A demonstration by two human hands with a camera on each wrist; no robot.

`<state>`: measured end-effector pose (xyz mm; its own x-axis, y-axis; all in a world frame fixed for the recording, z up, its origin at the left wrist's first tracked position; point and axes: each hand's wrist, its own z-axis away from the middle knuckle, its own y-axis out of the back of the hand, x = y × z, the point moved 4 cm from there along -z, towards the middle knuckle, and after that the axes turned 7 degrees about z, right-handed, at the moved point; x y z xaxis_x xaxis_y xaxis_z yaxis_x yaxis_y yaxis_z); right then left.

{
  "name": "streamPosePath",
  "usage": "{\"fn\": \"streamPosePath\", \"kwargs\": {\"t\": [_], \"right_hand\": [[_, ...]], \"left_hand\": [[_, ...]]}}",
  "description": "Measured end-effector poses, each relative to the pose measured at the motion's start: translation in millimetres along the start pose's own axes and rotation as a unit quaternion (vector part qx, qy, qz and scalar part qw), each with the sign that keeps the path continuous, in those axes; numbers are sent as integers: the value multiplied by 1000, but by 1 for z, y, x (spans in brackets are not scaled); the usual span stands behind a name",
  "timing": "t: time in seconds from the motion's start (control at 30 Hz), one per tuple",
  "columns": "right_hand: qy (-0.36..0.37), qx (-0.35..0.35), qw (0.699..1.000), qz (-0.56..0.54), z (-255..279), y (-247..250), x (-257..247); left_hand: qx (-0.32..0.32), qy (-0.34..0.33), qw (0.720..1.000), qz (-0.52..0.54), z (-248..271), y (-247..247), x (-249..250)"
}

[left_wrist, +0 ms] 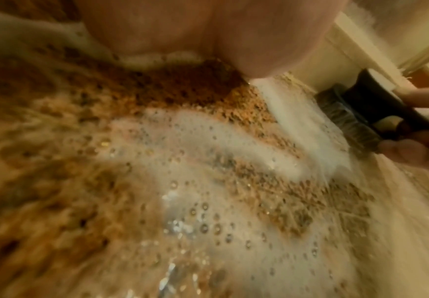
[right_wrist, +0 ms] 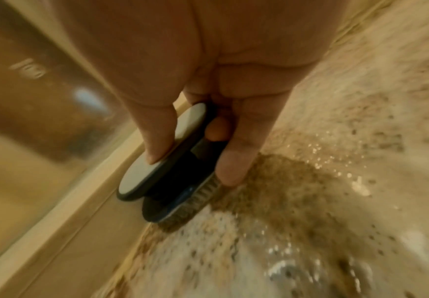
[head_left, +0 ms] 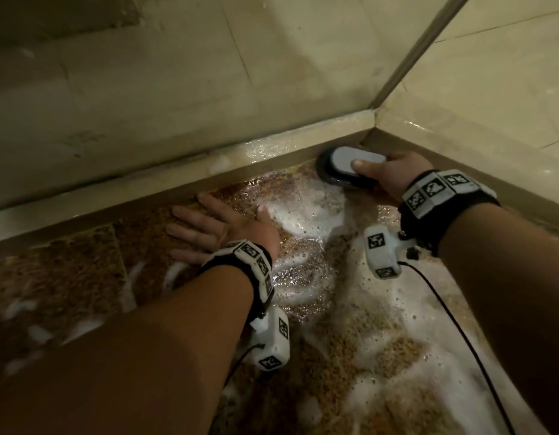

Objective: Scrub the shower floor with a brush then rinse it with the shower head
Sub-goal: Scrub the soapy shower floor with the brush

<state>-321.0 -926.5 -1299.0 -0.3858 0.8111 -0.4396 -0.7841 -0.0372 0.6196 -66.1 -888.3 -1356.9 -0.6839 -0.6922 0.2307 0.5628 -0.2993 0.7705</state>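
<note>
A: Obs. Right hand (head_left: 394, 174) wraps the brush (head_left: 350, 166), thumb on the grey top, fingers curled under the handle. Bristles are on the floor (head_left: 381, 356), tight in the far corner, touching the raised curb (head_left: 272, 164).

B: Left hand (head_left: 218, 229)?

A: Flat, fingers spread, palm pressed on the wet pebbled floor just beside the curb. Grasps nothing; it looks like a prop for body weight.

B: Floor state?

A: Foam (head_left: 303, 215) in streaks between the two hands and down toward the near edge. Left tiles show less of it. Shower head not in view.

B: Risks from here?

A: First, the left palm. It bears on a soapy film; if weight shifts forward, it may slide and the person could pitch toward the curb.

B: Second?

A: Grip. Fingers in the right wrist view sit low, near the bristles (right_wrist: 195, 203), and all is wet. A hard stroke against the curb could twist the brush out or scrape knuckles on the edge.

B: Third?

A: Cable (head_left: 460, 334) from the right wrist unit trails over the foam. It could snag or get soaked once rinsing starts.

B: Coverage?

A: Judged incomplete: the left tiles look barely lathered, so rinsing now would leave them unscrubbed.
</note>
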Motion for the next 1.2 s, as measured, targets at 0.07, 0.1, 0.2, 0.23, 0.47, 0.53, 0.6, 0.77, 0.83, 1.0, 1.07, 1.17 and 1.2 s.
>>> {"fn": "streamPosePath", "kwargs": {"t": [0.07, 0.1, 0.2, 0.23, 0.47, 0.53, 0.6, 0.77, 0.83, 1.0, 1.07, 1.17, 1.2], "right_hand": [[25, -43, 999, 19, 5, -22, -5], [41, -75, 995, 52, 10, -37, -11], [89, -94, 983, 133, 18, -63, -32], [91, -79, 984, 133, 16, -60, -35], [-90, 45, 994, -46, -3, 21, 23], [-101, 31, 992, -73, -1, 22, 26], [-100, 16, 993, -58, -3, 21, 23], [-33, 52, 976, 211, -3, 31, 2], [-21, 66, 955, 288, -4, 33, 4], [169, 125, 914, 347, -4, 28, 6], [224, 100, 903, 353, 2, 16, 4], [222, 83, 908, 346, 15, -9, 1], [217, 76, 914, 334, 24, -20, 0]], "left_hand": [[1, 0, 1000, -1, 0, 0, 0], [2, 0, 1000, -1, 0, -1, 0], [2, 4, 1000, -2, 1, 0, 0], [0, 3, 1000, -2, 0, 0, 1], [-3, 8, 1000, -3, -1, 0, 1], [-1, 9, 1000, -1, -1, 0, 1], [1, 5, 1000, 1, 0, -1, 2], [-1, -1, 1000, -6, 1, 2, 2], [-6, -2, 1000, -9, 2, 3, 1], [-7, -2, 1000, -9, 3, 3, 2], [-6, -2, 1000, -8, 2, 3, 2], [-4, -4, 1000, -8, 2, 2, 1], [-2, -5, 1000, -8, 2, 2, 1]]}}
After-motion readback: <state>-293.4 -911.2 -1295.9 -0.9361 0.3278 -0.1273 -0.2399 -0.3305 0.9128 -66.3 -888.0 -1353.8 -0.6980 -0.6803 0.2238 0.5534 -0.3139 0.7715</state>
